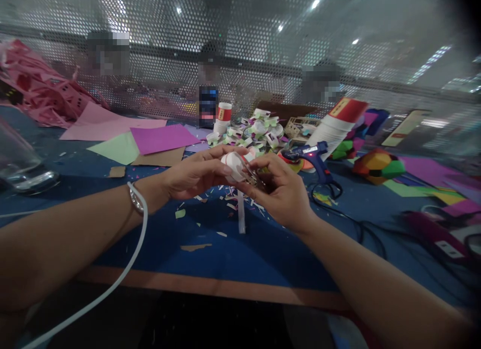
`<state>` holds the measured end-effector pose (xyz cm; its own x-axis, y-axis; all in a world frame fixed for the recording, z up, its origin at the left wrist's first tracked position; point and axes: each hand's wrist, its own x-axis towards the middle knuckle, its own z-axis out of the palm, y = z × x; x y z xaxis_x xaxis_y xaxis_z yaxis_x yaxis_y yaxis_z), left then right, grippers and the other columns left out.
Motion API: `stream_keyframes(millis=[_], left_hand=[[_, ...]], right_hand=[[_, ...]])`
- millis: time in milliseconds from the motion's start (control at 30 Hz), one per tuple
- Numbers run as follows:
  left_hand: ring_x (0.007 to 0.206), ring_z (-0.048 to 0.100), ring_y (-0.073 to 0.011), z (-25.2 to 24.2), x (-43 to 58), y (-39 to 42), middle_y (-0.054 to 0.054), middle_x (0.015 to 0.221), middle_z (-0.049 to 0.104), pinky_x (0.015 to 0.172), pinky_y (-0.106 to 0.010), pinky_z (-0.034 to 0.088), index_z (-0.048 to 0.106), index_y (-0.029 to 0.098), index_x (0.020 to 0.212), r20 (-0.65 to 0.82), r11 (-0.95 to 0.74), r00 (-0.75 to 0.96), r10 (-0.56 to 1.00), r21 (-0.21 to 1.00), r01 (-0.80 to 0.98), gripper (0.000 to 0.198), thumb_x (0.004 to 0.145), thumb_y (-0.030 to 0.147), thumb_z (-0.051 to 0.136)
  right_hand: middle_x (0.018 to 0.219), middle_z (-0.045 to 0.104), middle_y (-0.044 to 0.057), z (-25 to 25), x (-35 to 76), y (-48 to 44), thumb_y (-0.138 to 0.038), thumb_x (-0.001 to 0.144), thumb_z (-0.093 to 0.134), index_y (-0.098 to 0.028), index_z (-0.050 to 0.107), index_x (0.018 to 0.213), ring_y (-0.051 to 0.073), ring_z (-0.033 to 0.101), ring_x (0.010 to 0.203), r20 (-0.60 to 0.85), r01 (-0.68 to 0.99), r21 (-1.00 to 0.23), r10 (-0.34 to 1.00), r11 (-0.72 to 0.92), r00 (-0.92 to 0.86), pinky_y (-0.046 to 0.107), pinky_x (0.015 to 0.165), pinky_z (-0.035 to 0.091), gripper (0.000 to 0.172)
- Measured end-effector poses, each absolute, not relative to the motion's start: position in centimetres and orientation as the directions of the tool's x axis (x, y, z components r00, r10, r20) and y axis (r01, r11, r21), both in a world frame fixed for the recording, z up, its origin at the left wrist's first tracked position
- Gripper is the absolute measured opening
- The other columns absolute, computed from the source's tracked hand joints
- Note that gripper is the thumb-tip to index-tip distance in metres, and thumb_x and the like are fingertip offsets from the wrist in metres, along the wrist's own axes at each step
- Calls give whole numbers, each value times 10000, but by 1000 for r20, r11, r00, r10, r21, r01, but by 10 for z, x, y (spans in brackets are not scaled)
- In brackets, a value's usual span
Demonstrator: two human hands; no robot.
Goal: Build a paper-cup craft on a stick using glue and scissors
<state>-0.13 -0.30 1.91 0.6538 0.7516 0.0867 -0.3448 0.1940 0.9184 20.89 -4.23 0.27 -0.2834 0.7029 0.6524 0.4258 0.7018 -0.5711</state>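
Observation:
Over the middle of the blue table, my left hand grips a small white cup-like piece with a red line on it, fingers behind and thumb in front. My right hand is closed just to the right, its fingers round a small metallic item that meets the piece's right side; its exact shape is blurred. A clear stick shows below the hands. Paper scraps lie under them. Beyond stands a pile of small white and green paper pieces.
A blue glue gun with a dark cable sits right of the hands. White-red paper cups, a coloured faceted ball and a purple power strip lie right. Coloured sheets and a glass are left. Mesh stands behind.

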Motion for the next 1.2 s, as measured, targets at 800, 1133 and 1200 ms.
stream_keyframes(millis=[800, 1133, 1200], left_hand=[[1050, 655, -185, 10, 3, 0, -43, 1166, 741, 924, -308, 543, 716, 249, 1293, 141, 69, 597, 790, 947, -315, 545, 777, 71, 711], [1197, 601, -204, 8, 13, -16, -83, 1333, 646, 1048, -337, 490, 522, 231, 1468, 235, -191, 595, 769, 972, -138, 519, 954, 165, 564], [1198, 601, -214, 8, 13, -16, -94, 1320, 642, 1050, -354, 494, 535, 218, 1434, 264, -255, 613, 744, 961, -104, 455, 979, 194, 545]], right_hand=[[860, 670, 20, 4, 218, -35, -329, 896, 716, -210, 674, 945, 127, 609, 646, 651, 508, -610, 750, 608, -115, 267, 554, 491, 135], [842, 683, 27, 1, 217, -38, -278, 902, 711, -194, 717, 958, 149, 624, 704, 669, 554, -537, 722, 636, -179, 294, 626, 494, 101], [827, 690, 26, 0, 215, -40, -271, 895, 715, -192, 719, 951, 150, 620, 697, 660, 547, -557, 733, 625, -165, 295, 621, 487, 97]])
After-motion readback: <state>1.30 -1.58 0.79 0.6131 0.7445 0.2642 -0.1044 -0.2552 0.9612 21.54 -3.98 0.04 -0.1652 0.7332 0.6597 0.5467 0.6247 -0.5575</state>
